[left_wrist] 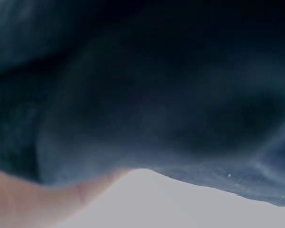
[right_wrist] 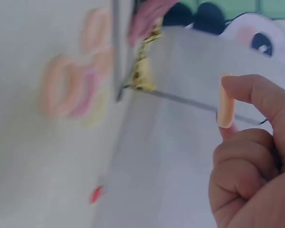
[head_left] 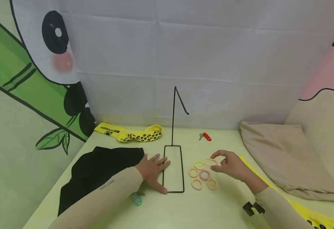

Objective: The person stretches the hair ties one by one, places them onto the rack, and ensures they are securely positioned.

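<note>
So the black wire stand (head_left: pixel 173 117) is the thing to measure everything from. The left hand (head_left: pixel 153 170) lies across the left side of its base, fingers straight and spread apart, not wrapped around anything. Over to the right of the base, the right hand (head_left: pixel 233 166) has a pale orange ring (right_wrist: pixel 226 102) pinched between thumb and fingertip, up off the table. Right between that hand and the stand are five more rings on the tabletop: a yellow ring (head_left: pixel 199 168), a pink ring (head_left: pixel 204 179) and three orange ones. A key with a red tag (head_left: pixel 207 136) sits behind and right of the stand, yellow patterned cloth (head_left: pixel 139 135) behind-left, black cloth (head_left: pixel 104 165) to its left.
</note>
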`<state>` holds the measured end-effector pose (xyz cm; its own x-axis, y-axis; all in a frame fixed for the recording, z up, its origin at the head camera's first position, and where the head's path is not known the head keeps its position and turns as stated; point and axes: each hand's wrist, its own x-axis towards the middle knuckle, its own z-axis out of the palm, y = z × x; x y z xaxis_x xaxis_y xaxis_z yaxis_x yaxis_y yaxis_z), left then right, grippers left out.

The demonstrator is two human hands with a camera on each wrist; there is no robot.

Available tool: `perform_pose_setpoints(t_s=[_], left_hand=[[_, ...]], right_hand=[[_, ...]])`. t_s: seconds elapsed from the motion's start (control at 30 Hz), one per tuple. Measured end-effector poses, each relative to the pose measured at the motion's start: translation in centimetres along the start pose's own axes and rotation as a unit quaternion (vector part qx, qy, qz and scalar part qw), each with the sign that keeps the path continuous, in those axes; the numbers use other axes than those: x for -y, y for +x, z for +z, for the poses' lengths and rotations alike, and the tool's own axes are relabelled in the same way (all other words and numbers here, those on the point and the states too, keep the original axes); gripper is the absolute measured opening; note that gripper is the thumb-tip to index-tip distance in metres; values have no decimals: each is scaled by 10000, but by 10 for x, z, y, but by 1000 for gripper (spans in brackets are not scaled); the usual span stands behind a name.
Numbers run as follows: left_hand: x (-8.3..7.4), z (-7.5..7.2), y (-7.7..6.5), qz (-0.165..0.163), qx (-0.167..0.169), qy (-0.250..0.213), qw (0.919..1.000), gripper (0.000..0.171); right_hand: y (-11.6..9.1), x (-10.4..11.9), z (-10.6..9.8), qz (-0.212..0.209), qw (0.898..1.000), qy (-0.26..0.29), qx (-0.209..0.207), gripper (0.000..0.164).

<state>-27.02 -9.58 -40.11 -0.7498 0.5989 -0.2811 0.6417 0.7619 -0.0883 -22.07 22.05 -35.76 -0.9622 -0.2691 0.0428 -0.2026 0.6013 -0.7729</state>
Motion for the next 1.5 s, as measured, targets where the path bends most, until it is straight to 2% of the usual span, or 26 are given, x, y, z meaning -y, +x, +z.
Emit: perform_pose_setpoints(t_s=[0.13, 0.2, 0.23, 0.3, 0.4, 0.43, 0.47, 0.5, 0.57, 0.7, 0.77, 0.83, 1.0, 1.1, 1.2, 1.3, 1.4, 1.5], left_hand=[[-1, 0, 0, -44, 34, -31, 10000, 111], [-2, 1, -1, -52, 49, -58, 10000, 111], [-2, 1, -1, -44, 60, -63, 10000, 111], [-3, 2, -1, -36, 62, -90, 9999, 111], [-5, 4, 0, -19, 56, -86, 9999, 111], [-5, 6, 1, -12, 59, -79, 10000, 111], [-6, 7, 2, -4, 56, -79, 10000, 111], [-6, 8, 3, 3, 52, -58, 10000, 110], [-7, 11, 5, 23, 48, -39, 10000, 111], [-9, 14, 9, 33, 57, 2, 10000, 111], [-10, 14, 9, 39, 72, 12, 10000, 112], [-10, 13, 9, 32, 75, 65, 9999, 111], [-7, 6, 5, -43, 59, 208, 9998, 111], [-5, 1, 3, -104, 61, 205, 9997, 111], [-3, -2, 1, -128, 60, 172, 9998, 111], [-2, -2, 1, -112, 54, 169, 9998, 111], [-2, -2, 0, -99, 35, 162, 9998, 111], [-2, -2, 0, -95, 35, 111, 9999, 110]], right_hand=[[-5, 46, -3, -578, 9965, 77, -594, 32], [-8, 70, -2, -1189, 9869, 22, -1086, 32], [-9, 82, -2, -1597, 9774, -39, -1383, 32], [-9, 103, 0, -2507, 9470, -131, -2003, 34], [-2, 126, 1, -3678, 8851, -375, -2826, 35], [2, 131, 1, -3878, 8704, -433, -3003, 35], [6, 136, 1, -3993, 8600, -480, -3141, 35], [11, 138, 1, -4013, 8555, -560, -3224, 35], [21, 141, 0, -3784, 8643, -730, -3232, 37], [34, 139, -3, -2865, 9093, -836, -2900, 47], [36, 136, -4, -2506, 9241, -746, -2786, 51], [35, 133, -5, -2386, 9294, -628, -2746, 52], [35, 124, -7, -2373, 9317, -479, -2707, 51], [37, 113, -7, -1989, 9458, -401, -2537, 47], [39, 97, -6, -1347, 9676, -154, -2130, 45], [41, 76, -5, -809, 9831, 167, -1636, 46], [46, 53, -2, -392, 9913, 453, -1173, 46], [53, 27, 0, -87, 9954, 701, -654, 46]])
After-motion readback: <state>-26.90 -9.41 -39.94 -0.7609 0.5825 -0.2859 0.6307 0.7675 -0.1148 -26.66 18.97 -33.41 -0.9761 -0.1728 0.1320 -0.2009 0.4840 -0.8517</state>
